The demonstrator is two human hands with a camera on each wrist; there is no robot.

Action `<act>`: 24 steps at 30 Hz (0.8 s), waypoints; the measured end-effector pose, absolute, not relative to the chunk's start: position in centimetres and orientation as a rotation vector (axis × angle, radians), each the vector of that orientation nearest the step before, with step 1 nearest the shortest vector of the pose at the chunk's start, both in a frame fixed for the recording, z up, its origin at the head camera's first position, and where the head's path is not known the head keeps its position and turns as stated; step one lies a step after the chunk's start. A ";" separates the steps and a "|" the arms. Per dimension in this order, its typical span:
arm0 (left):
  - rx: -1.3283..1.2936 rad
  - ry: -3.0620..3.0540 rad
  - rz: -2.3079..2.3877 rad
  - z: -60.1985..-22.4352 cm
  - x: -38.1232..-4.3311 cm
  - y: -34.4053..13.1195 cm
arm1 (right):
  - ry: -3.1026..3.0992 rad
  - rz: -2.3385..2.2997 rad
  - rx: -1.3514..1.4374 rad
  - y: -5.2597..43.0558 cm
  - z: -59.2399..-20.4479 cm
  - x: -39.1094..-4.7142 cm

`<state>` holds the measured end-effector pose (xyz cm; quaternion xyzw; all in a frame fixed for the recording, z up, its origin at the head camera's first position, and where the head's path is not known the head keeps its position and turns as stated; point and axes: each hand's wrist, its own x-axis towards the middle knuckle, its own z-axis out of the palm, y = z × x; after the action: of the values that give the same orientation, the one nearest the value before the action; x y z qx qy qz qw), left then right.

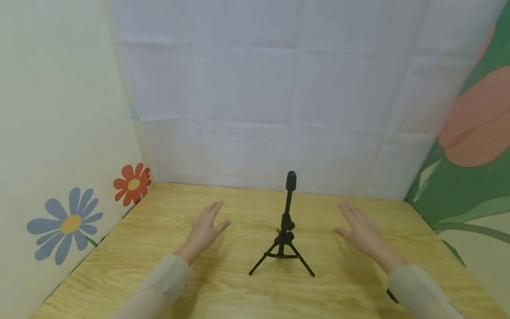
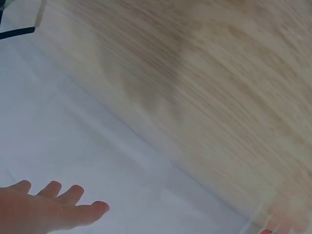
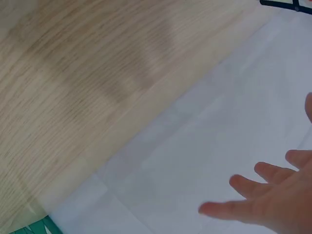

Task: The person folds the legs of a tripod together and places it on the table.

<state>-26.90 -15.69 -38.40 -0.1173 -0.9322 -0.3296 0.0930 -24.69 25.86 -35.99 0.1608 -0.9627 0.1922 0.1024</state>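
Note:
A small black tripod stand [image 1: 283,235] with a padded-looking upright head stands on the wooden table [image 1: 239,292], between the two hands. To its left is my left hand [image 1: 203,230], raised over the table with straight, spread fingers and nothing in it. My right hand [image 1: 364,235] hovers on the other side of the stand, its fingers likewise extended and holding nothing. Both wrist views show the spread fingers of the left hand [image 2: 53,207] and the right hand [image 3: 268,195] against the white cloth, with only tips of the stand's legs at the frame corners.
A white creased cloth [image 1: 247,88] hangs behind the table's back edge. On the left is a pale panel with a blue flower [image 1: 71,224] and a red flower [image 1: 133,184]. Along the right side stands a green panel with pink tulips [image 1: 478,119].

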 end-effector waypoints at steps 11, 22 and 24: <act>-0.424 -2.654 -1.404 -35.3 -26.0 -14.9 | -2.812 1.029 0.526 25.5 -36.1 -23.9; -0.425 -2.572 -1.799 -33.2 -25.5 -13.9 | -2.789 1.515 0.504 24.6 -35.9 -23.2; -0.409 -2.562 -1.834 -32.8 -25.5 -13.6 | -2.789 1.561 0.476 24.3 -35.8 -23.1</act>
<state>-25.46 -13.61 -32.77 -0.1287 -0.8062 -0.5771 -0.0178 -23.09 24.28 -35.81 0.1473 -0.8623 0.4825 -0.0448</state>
